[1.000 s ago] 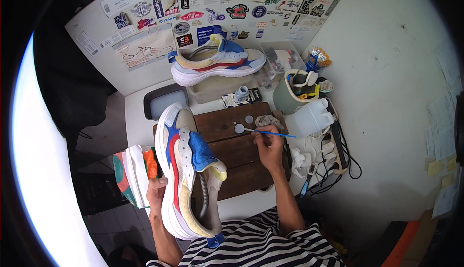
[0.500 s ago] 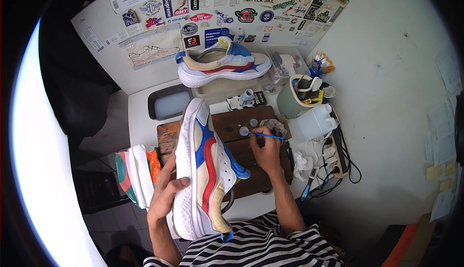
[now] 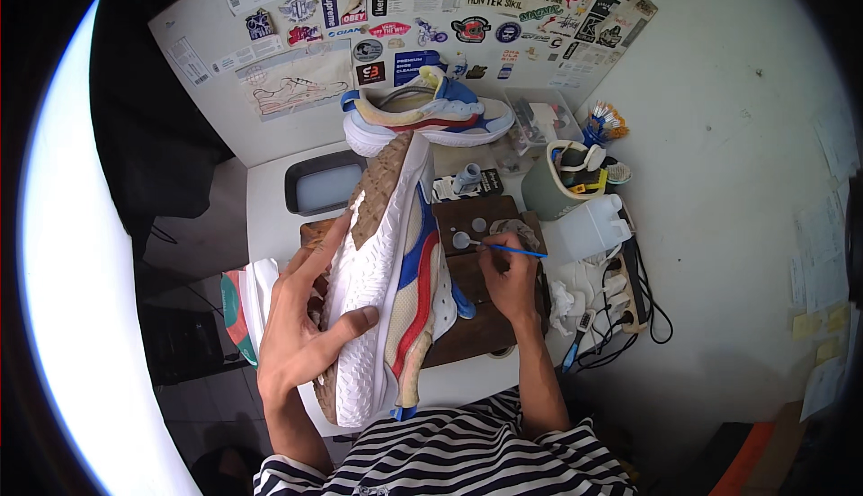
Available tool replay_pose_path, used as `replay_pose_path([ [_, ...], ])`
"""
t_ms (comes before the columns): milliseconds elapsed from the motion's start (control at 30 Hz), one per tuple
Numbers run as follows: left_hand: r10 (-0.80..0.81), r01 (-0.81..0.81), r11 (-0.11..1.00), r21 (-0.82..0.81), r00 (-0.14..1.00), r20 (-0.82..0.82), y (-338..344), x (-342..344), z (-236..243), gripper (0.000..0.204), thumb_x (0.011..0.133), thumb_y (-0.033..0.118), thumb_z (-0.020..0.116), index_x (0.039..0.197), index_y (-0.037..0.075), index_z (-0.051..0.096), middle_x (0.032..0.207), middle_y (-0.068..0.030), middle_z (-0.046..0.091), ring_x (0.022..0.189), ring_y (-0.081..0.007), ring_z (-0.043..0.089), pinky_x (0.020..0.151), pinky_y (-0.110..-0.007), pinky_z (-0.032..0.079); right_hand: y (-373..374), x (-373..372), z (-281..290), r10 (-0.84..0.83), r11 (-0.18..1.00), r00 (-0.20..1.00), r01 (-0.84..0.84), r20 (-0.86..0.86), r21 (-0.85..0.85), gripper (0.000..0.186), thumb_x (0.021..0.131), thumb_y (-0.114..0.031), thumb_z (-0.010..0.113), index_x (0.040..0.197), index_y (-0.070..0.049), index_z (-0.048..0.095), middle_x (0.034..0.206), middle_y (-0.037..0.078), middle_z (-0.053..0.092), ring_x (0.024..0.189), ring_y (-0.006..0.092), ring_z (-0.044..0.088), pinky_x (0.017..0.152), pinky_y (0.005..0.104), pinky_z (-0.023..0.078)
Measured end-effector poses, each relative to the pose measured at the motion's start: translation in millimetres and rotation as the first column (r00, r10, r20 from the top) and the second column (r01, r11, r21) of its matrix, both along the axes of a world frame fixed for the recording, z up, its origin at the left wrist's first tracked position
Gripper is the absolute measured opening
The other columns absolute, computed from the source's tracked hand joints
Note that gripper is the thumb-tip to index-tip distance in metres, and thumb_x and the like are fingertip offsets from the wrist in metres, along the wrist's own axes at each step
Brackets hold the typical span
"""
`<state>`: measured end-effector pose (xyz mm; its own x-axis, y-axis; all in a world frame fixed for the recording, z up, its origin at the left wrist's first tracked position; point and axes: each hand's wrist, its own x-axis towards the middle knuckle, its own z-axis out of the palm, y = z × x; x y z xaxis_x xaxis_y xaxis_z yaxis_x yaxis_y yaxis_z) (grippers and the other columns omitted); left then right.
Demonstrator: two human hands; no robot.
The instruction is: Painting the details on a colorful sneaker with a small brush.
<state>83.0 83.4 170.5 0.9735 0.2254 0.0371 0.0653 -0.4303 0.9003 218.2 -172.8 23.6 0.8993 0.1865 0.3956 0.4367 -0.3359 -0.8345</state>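
Observation:
My left hand (image 3: 310,343) grips a multicoloured sneaker (image 3: 415,271) around its sole, which is white with brown tread and tilted up toward me. Its upper is cream, red and blue. A thin paintbrush (image 3: 526,252) with a blue handle is pinched in my right hand (image 3: 510,285). The brush tip reaches a small round cup (image 3: 461,240) of pale paint on the dark wooden board (image 3: 476,325). Beside it sits a second small cup (image 3: 479,225). A crumpled grey cloth (image 3: 516,228) lies just beyond my right hand. The matching sneaker (image 3: 490,126) stands at the back.
A grey tray (image 3: 289,192) holds cloudy liquid. An uncapped bottle (image 3: 467,178) stands behind the board. To the right are a tool bucket (image 3: 544,186), a white jug (image 3: 589,229), tissues (image 3: 564,305), a power strip (image 3: 635,294) with cables and a blue brush (image 3: 576,345).
My left hand has rolled the sneaker so that its underside now faces up more. The brush tip stays at the paint cup in my right hand; the whole view has shifted slightly.

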Motion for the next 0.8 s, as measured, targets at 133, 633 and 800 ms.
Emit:
replay_pose_path([
  [133, 0.016, -0.016, 0.999, -0.047, 1.000, 0.004, 2, -5, -5, 0.099, 0.055, 0.036, 0.073, 0.147, 0.007, 0.050, 0.093, -0.0188, 0.060, 0.083, -0.0290, 0.057, 0.083, -0.036, 0.047, 5, -2, -3, 0.061, 0.991, 0.998, -0.058, 0.017, -0.124, 0.012, 0.087, 0.002, 0.066, 0.098, 0.000, 0.060, 0.083, 0.016, 0.069, 0.077, 0.0286, 0.071, 0.065, 0.0369, 0.053],
  [633, 0.065, -0.067, 0.997, -0.043, 0.996, -0.053, 4, -12, -6, 0.103, 0.053, 0.039, 0.071, 0.148, 0.006, 0.048, 0.089, -0.0135, 0.056, 0.078, -0.0238, 0.051, 0.070, -0.034, 0.043, 11, -1, -2, 0.028, 0.989, 0.998, -0.019, 0.054, -0.149, 0.015, 0.085, 0.004, 0.067, 0.097, 0.000, 0.059, 0.084, 0.019, 0.069, 0.078, 0.0347, 0.071, 0.066, 0.0409, 0.053],
  [800, 0.045, -0.046, 0.999, -0.024, 0.998, -0.052, 1, -7, -1, 0.101, 0.054, 0.039, 0.071, 0.148, 0.007, 0.048, 0.090, -0.0159, 0.058, 0.081, -0.0259, 0.053, 0.075, -0.035, 0.045, 1, -5, -3, -0.013, 1.000, 0.998, 0.014, -0.066, 0.021, 0.011, 0.089, 0.002, 0.066, 0.098, 0.000, 0.059, 0.083, 0.013, 0.069, 0.074, 0.0243, 0.069, 0.070, 0.0378, 0.055],
])
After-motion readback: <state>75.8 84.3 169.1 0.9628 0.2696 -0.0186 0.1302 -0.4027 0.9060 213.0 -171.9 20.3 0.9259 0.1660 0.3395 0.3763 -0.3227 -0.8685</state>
